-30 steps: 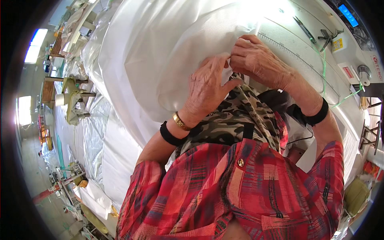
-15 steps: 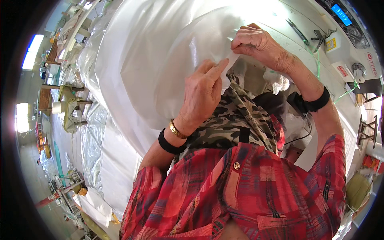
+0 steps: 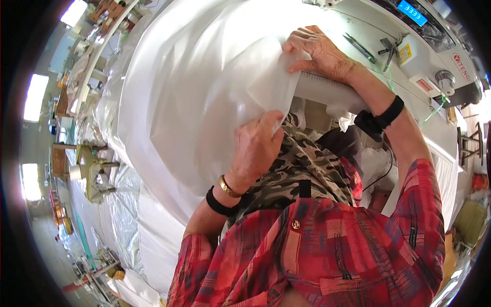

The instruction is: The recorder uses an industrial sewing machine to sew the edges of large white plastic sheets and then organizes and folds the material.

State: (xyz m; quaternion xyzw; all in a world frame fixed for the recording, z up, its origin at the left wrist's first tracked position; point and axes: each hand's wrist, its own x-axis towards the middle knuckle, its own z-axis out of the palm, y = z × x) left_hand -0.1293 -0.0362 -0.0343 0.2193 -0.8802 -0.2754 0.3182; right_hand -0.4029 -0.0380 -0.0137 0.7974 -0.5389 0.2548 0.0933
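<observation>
Cloth (image 3: 194, 102), white and sheer, is held along one edge by both hands. The upper stretch of that edge is pinched between the thumb and fingers of the right hand (image 3: 322, 56); a lower stretch is pinched by the bent fingers of the left hand (image 3: 255, 148). Between the two sets of fingers the edge is stretched nearly straight, and to their left the rest is spread in soft, broad folds.

Just below the right fingers, a ruler strip (image 3: 318, 80) is seen on the worktop (image 3: 353, 21). To the right of these fingers, a slim dark tool (image 3: 360, 47) is laid, and farther right a black metal piece (image 3: 388, 51) and a white machine (image 3: 463, 64) with a lit blue display (image 3: 412, 12) are placed. Below the left fingers, a camouflage-patterned garment (image 3: 307, 166) is partly covered by a red plaid shirt (image 3: 317, 245).
</observation>
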